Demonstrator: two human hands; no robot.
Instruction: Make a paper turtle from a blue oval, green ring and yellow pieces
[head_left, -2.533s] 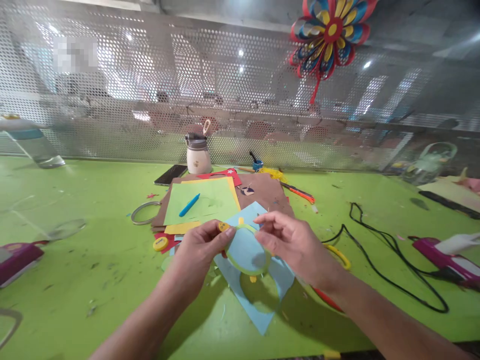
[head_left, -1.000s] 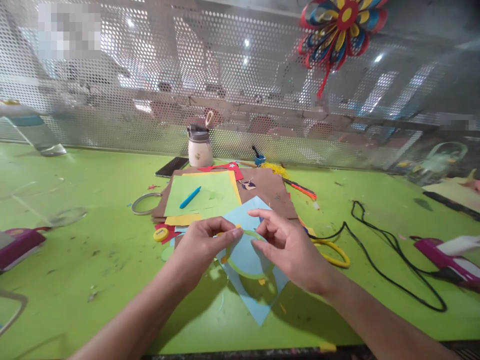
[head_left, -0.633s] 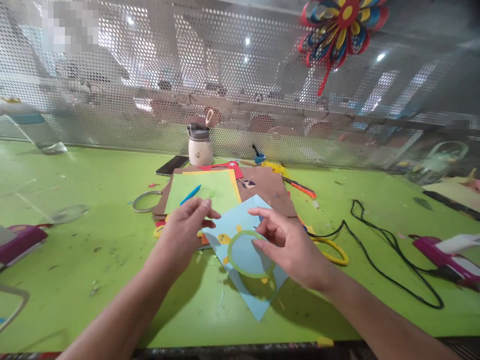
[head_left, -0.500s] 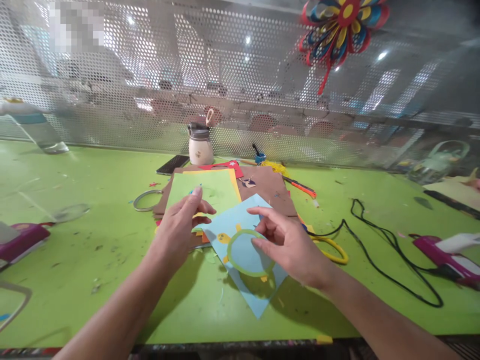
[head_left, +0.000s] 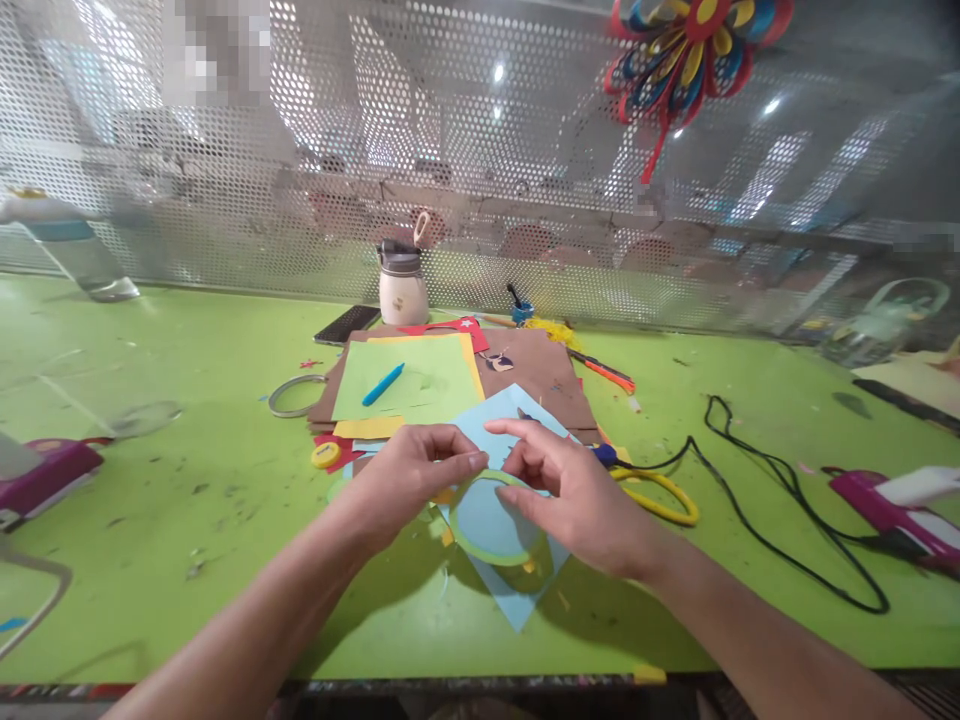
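- While both your hands meet above the table (head_left: 225, 500), the green ring (head_left: 491, 558) is between them, over the blue sheet (head_left: 517, 608). Its inside looks light blue; whether this is its own paper or the sheet behind, I cannot tell surely.
- Your left hand (head_left: 409, 475) has its thumb and first finger brought together at the upper left edge of the ring. They seem to pinch this edge, but what exactly is between the tips is hidden.
- Your right hand (head_left: 574, 490) has its thumb on the right side of the ring, with the bent fingers behind it, so it seems to grip the ring there. The first finger is stretched out, well apart from the thumb.
- As for what is done, the ring has its round form, and some yellow pieces (head_left: 448, 537) show around its rim. One more yellow bit is partly covered by your left fingers.
- As for what is left, the ring is not laid down, and I cannot judge if every yellow piece is firmly fixed.
- The blue pen (head_left: 383, 384) lies on the green paper (head_left: 442, 400), untouched by you, with the brown card (head_left: 544, 375) underneath.
- On your right, the yellow loop (head_left: 664, 500) lies near your wrist, and the purple tool (head_left: 892, 510) is well apart from it.
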